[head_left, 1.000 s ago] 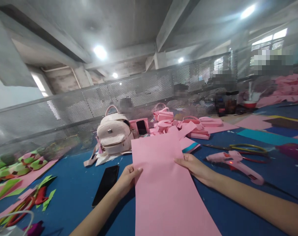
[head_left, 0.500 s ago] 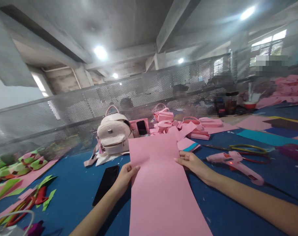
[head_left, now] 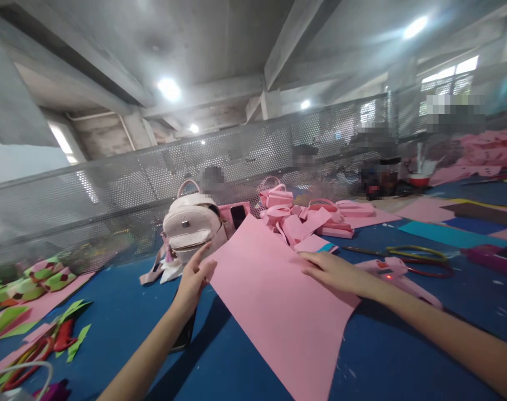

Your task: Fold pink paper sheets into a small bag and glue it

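The sheet [head_left: 274, 306] slanted over the middle of the tabletop [head_left: 123, 317], running out of view toward the near edge. The right hand [head_left: 332, 271] appeared to pinch its far right edge, thumb on top. The left hand [head_left: 192, 283] had its thumb at the left corner, index finger lifted apart; whether it pinched the sheet could not be told. The sheet looked light and smooth, stiff enough to span both hands, yet soft enough to bend and probably easy to crease. Opposite edges, taken lightly between thumb and fingertips, seemed the best hold; one corner alone would likely have let the rest droop. The bag [head_left: 191, 223] stood toward the tabletop's far edge, the glue gun [head_left: 395, 270] toward its right edge.
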Demonstrator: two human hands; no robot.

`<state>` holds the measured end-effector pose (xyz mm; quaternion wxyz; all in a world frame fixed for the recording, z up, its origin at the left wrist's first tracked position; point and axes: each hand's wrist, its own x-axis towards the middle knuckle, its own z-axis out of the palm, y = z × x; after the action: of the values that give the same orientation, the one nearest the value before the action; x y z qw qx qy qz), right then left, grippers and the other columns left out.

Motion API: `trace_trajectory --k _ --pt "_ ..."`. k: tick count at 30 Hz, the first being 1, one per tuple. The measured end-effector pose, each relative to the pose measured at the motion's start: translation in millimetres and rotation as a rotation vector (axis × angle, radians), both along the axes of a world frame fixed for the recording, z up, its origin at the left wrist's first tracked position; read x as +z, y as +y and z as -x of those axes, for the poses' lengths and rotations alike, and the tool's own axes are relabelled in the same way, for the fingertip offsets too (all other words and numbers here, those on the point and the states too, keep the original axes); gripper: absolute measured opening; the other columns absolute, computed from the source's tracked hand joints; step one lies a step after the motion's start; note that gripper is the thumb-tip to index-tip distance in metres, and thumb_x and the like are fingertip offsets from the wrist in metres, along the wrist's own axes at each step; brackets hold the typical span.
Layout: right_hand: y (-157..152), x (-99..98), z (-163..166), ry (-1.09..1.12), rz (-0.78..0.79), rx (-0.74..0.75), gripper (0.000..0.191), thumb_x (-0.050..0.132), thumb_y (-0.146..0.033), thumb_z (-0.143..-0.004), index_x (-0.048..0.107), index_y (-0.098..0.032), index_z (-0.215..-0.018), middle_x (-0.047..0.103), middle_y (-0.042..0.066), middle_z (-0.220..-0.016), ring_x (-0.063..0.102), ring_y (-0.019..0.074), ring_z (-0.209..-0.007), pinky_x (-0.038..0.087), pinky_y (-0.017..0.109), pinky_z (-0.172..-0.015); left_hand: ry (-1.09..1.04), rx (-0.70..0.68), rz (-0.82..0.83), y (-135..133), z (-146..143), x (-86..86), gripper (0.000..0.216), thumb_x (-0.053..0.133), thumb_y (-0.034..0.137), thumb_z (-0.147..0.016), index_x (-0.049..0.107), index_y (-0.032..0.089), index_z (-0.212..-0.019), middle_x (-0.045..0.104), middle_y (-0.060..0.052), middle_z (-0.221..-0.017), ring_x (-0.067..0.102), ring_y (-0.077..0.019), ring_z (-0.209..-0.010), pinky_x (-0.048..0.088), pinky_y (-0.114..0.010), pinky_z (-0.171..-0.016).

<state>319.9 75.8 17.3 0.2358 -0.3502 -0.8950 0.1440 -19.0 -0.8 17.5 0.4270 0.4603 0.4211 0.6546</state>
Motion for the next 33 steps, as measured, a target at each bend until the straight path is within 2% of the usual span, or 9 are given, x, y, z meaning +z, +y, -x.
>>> trace_trajectory --k 4,8,12,17,19,22,25,29,33 --pt "-11.9 25.7 -1.9 -0.133 -0.061 0.049 0.026 0.047 -0.029 -0.09 0.069 -0.02 -0.098 0.072 0.009 -0.1 0.066 0.0255 -0.091 0.046 0.032 -0.074 0.309 0.108 -0.126 -6.4 8.6 20.5 0.072 0.075 0.041 -0.076 0.043 0.025 -0.139 0.057 -0.013 -0.136 0.068 -0.0253 -0.102 0.055 -0.035 -0.084" --pt "-19.9 37.9 13.8 -0.209 -0.106 0.083 0.019 0.051 -0.021 -0.087 0.07 -0.023 -0.086 0.072 0.003 -0.085 0.065 0.0215 -0.081 0.04 0.027 -0.064 0.741 0.065 -0.321 -26.7 -11.6 33.5 0.042 0.061 0.039 -0.088 0.057 0.026 -0.128 0.057 -0.007 -0.136 0.052 -0.0265 -0.127 0.039 -0.041 -0.108" --pt "-17.4 36.9 32.8 -0.268 -0.184 0.12 0.017 0.056 -0.016 -0.085 0.071 -0.023 -0.09 0.072 0.002 -0.082 0.065 0.0202 -0.076 0.037 0.026 -0.062 1.197 -0.077 -0.301 -42.3 -42.5 37.1 0.047 0.058 0.033 -0.091 0.05 0.031 -0.136 0.055 -0.003 -0.139 0.05 -0.0258 -0.128 0.037 -0.04 -0.108" --pt "-7.4 34.6 45.2 -0.293 -0.286 0.16 0.022 0.054 -0.009 -0.084 0.071 -0.023 -0.086 0.073 0.001 -0.081 0.067 0.0196 -0.077 0.039 0.026 -0.063 1.739 0.203 -0.332 -30.4 -59.7 30.8 0.053 0.059 0.011 -0.085 0.05 0.021 -0.136 0.061 -0.011 -0.123 0.056 -0.0294 -0.108 0.041 -0.045 -0.095" --pt "-4.3 34.2 48.1 -0.311 -0.306 0.166 0.022 0.053 -0.009 -0.084 0.071 -0.023 -0.084 0.073 0.002 -0.078 0.067 0.0194 -0.075 0.04 0.026 -0.062 1.816 0.243 -0.265 -22.7 -59.2 28.3 0.028 0.062 0.014 -0.084 0.067 0.019 -0.111 0.062 -0.011 -0.108 0.057 -0.0291 -0.099 0.042 -0.044 -0.086" --pt "-3.8 28.8 51.7 -0.262 -0.357 0.145 0.032 0.05 -0.006 -0.084 0.069 -0.021 -0.105 0.073 0.006 -0.099 0.067 0.0219 -0.088 0.046 0.03 -0.073 1.813 0.213 -0.209 -14.1 -53.9 24.0 0.007 0.065 0.018 -0.084 0.069 0.019 -0.079 0.061 -0.009 -0.104 0.056 -0.0269 -0.097 0.041 -0.039 -0.083" --pt "-9.1 12.7 52.6 -0.111 -0.444 0.188 0.045 0.049 -0.008 -0.087 0.056 -0.018 -0.13 0.062 0.011 -0.128 0.058 0.0249 -0.114 0.044 0.04 -0.093 1.787 0.163 -0.134 -9.4 -47.2 16.7 0.01 0.06 0.015 -0.085 0.066 0.02 -0.08 0.064 -0.006 -0.1 0.061 -0.0219 -0.091 0.041 -0.031 -0.075" --pt "-17.8 -17.0 49.0 -0.042 -0.342 0.314 0.037 0.048 -0.017 -0.093 0.055 -0.018 -0.129 0.062 0.009 -0.129 0.055 0.0218 -0.119 0.041 0.04 -0.101 1.77 0.116 0.024 -6.8 -42.9 3.0 0.016 0.053 0.012 -0.084 0.065 0.022 -0.082 0.068 -0.002 -0.079 0.064 -0.0196 -0.076 0.033 -0.025 -0.058" --pt "-15.4 -30.1 47.6 -0.059 -0.356 0.259 0.04 0.041 -0.014 -0.096 0.051 -0.018 -0.135 0.06 0.009 -0.132 0.053 0.0224 -0.12 0.04 0.041 -0.1 1.755 0.076 0.105 -4.3 -43.0 -5.3 0.02 0.051 0.013 -0.083 0.068 0.023 -0.085 0.072 -0.004 -0.081 0.065 -0.021 -0.077 0.032 -0.025 -0.059"
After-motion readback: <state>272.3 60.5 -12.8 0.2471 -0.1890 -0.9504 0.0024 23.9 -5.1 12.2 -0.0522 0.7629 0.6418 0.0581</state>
